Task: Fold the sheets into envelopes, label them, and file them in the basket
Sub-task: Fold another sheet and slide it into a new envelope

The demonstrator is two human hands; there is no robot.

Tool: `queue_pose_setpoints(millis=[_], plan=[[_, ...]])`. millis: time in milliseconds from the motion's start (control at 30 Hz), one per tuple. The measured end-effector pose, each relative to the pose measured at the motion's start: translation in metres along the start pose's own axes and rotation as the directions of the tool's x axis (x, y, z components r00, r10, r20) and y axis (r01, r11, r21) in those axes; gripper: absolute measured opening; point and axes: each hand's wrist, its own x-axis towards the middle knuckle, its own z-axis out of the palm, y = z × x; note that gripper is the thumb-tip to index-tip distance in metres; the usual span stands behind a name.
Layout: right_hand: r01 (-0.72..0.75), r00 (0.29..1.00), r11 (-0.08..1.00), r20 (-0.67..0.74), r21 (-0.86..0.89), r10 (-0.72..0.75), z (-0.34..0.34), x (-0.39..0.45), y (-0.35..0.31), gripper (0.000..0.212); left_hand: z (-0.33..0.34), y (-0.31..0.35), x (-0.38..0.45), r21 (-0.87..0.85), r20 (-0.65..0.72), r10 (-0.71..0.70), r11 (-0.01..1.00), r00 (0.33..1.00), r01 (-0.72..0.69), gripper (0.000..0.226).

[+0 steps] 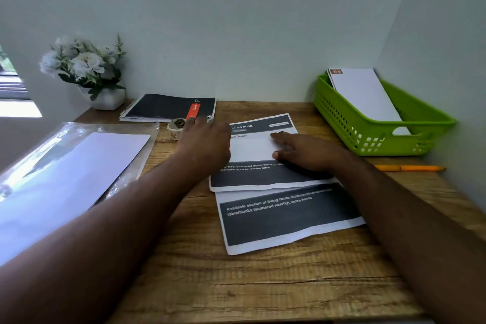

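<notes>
The printed sheet (265, 163), half folded, lies mid-table. The right hand (305, 152) presses it flat with straight fingers; the left hand (205, 139), blurred, reaches at ten o'clock, grip unclear. The paper looks light and slippery, so better to pinch its edges.

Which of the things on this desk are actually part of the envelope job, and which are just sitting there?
Part of the job:
printed sheet, being folded
white envelope in the green basket
stack of blank sheets
tape roll
orange pen

Just lying about:
spiral notebook
white flower pot
</notes>
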Motion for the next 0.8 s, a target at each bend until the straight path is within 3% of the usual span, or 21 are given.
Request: queue_pose_setpoints(millis=[100,200,433,667,800], plan=[[-0.007,0.999,1.0,-0.042,0.003,0.007,-0.002,0.002,0.005,0.056,0.004,0.001,0.007,-0.266,0.091,0.051,0.964,0.995,-0.025,0.047],[0.005,0.997,0.999,-0.082,0.051,-0.001,-0.005,0.001,0.007,0.06,0.009,-0.001,0.011,-0.327,0.187,0.07,0.945,0.98,-0.005,0.059],[-0.022,0.994,0.99,-0.106,0.138,0.037,-0.006,0.003,0.015,0.066,0.006,-0.01,0.018,-0.536,0.244,0.057,0.84,0.968,0.086,0.058],[-0.04,0.998,0.975,-0.044,0.22,0.051,-0.012,0.003,0.016,0.054,0.005,-0.013,0.018,-0.586,0.308,0.139,0.807,0.941,0.073,0.053],[-0.015,0.999,0.963,-0.04,0.268,0.027,-0.012,0.003,0.018,0.05,0.006,-0.012,0.016,-0.622,0.246,0.172,0.783,0.954,0.019,0.061]])
